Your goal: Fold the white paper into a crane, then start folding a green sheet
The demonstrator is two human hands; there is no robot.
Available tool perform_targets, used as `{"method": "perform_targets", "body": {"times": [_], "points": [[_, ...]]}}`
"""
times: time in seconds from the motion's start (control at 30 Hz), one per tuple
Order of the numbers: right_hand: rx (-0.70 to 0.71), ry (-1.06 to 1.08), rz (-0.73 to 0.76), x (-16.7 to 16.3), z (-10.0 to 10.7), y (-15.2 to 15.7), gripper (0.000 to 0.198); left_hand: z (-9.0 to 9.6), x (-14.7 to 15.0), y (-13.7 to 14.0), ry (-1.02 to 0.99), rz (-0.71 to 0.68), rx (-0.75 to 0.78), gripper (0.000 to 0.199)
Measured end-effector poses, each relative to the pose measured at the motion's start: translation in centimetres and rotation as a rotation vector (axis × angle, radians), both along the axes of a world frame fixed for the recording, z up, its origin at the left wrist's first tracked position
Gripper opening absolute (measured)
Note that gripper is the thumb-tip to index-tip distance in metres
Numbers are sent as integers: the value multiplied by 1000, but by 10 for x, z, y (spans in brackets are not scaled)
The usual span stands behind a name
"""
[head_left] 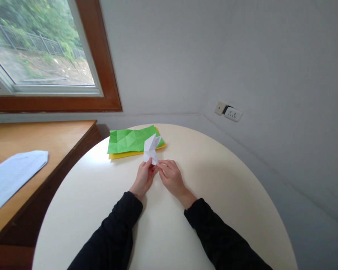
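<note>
A small piece of folded white paper, with pointed flaps at its top, is held up over the round table. My left hand grips its lower left edge, the thumb lying on the front. At the lower right corner, the fingertips of my right hand pinch the paper. Some fingertips of both hands are hidden behind it or behind each other. Just beyond the paper lies a creased green sheet, on top of a yellow sheet that shows along its front and right edges.
The round cream table fills the middle. To the left stands a wooden desk with a pale cloth-like item on it. A wood-framed window is at upper left; a wall socket sits beyond the table.
</note>
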State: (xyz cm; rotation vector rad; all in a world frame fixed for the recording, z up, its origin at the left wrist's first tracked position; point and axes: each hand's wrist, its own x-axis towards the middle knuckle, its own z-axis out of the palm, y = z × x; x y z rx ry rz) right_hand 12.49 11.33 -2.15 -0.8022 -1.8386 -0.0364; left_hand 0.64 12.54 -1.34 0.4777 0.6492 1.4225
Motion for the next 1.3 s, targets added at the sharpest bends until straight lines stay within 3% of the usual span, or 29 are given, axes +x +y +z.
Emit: {"method": "perform_targets", "body": {"times": [0.23,0.47,0.7,0.87,1.03,1.3], "points": [[-134,129,-22,1,2,-4,25,6,-4,-1,3,-33,-28,8],[-343,506,-166,6,-9,9,35,5,-7,2,-7,-119,-108,3],[-288,469,-259,8,-10,12,52,3,-7,2,25,-204,-103,5],[-326,504,-231,10,-7,12,33,-1,-8,2,45,-219,-87,8],[-261,482,-167,9,-3,9,13,-1,-8,1,65,-221,-65,7],[-91,211,-193,8,-1,4,17,5,-2,-3,81,-221,5,10]]}}
